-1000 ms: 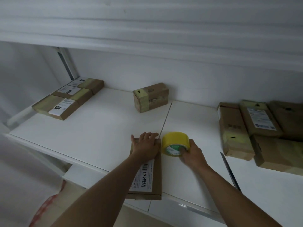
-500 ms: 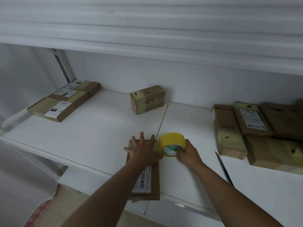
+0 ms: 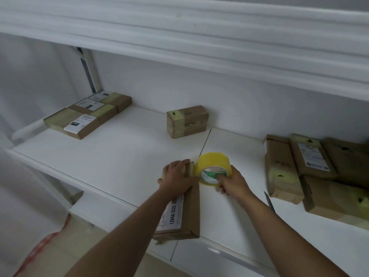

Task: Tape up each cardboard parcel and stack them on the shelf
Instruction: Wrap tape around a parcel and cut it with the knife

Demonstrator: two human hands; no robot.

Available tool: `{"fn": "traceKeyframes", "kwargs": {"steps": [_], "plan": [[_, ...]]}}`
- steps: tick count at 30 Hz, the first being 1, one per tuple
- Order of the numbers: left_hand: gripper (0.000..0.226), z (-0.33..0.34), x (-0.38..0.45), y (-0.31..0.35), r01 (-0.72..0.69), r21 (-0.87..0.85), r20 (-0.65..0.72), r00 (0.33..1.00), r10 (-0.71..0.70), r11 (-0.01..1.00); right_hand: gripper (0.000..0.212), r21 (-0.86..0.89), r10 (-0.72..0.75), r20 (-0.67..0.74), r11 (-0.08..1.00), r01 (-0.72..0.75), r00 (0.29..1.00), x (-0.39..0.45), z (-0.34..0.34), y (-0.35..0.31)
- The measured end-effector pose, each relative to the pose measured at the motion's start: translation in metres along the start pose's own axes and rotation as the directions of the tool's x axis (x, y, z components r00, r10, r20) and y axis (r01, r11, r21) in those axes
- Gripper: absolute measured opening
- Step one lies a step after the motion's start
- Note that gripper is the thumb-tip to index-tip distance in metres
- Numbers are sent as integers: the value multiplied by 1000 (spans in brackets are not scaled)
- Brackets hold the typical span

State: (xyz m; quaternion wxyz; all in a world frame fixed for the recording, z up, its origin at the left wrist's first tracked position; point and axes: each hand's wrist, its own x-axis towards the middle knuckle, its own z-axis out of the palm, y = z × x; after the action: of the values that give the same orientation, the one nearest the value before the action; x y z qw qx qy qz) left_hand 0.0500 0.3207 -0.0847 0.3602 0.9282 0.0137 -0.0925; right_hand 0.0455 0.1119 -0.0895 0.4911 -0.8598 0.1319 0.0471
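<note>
The flat parcel (image 3: 185,212) is lying at the white shelf's (image 3: 111,156) front edge; your left hand (image 3: 176,177) is gripping its far end, your right hand (image 3: 232,182) clutching the yellow tape roll (image 3: 213,166) beside it, with taped parcels (image 3: 87,116) resting behind under a white overhang (image 3: 179,37).

Left hand (image 3: 176,177) was flat with fingers spread on the parcel (image 3: 184,204) half a second ago, now they're closed together and curled over its far end, right next to the tape roll (image 3: 214,167). Right hand (image 3: 232,183) has tipped the roll up against that end, fingers in the core.
</note>
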Motion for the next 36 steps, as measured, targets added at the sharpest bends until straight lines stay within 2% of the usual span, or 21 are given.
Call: {"fn": "traceKeyframes", "kwargs": {"steps": [3, 6, 9, 12, 15, 18, 21, 25, 30, 33, 36], "plan": [[85, 3, -3, 5, -31, -306, 5, 999, 34, 952, 12, 81, -75, -83, 993, 82, 994, -5, -11, -20], [73, 14, -13, 13, -30, -639, 23, 998, 58, 769, 18, 164, -138, -134, 973, 160, 981, -11, -19, -37], [54, 26, -24, 23, -49, -760, 48, 990, 132, 648, 24, 181, -140, -119, 970, 160, 983, -17, -13, -44], [48, 25, -24, 24, -72, -758, 72, 978, 194, 648, 26, 203, -123, -20, 971, 125, 992, -26, -1, -44], [50, 18, -20, 22, -60, -730, 117, 970, 211, 681, 24, 268, -70, 13, 961, 64, 997, -29, 7, -47], [58, 17, -14, 30, -102, -671, 89, 972, 217, 734, 31, 320, -20, 44, 947, 5, 999, -25, 12, -51], [59, 24, -4, 32, -131, -585, 64, 976, 207, 801, 24, 357, -10, 71, 934, -16, 997, -21, 12, -56], [66, 30, 4, 23, -90, -470, 57, 990, 132, 878, 28, 337, -22, 108, 941, -15, 994, -23, 11, -59], [55, 27, -3, 25, -110, -450, 36, 989, 141, 886, 26, 266, -66, 111, 963, 34, 992, -21, 1, -61], [73, 22, -8, 27, -82, -442, 36, 993, 109, 893, 27, 226, -75, 103, 973, 50, 992, -20, -6, -63], [89, 14, -17, 33, -14, -416, 79, 996, 51, 909, 26, 290, -51, 93, 957, 21, 994, -18, -20, -58]]}}
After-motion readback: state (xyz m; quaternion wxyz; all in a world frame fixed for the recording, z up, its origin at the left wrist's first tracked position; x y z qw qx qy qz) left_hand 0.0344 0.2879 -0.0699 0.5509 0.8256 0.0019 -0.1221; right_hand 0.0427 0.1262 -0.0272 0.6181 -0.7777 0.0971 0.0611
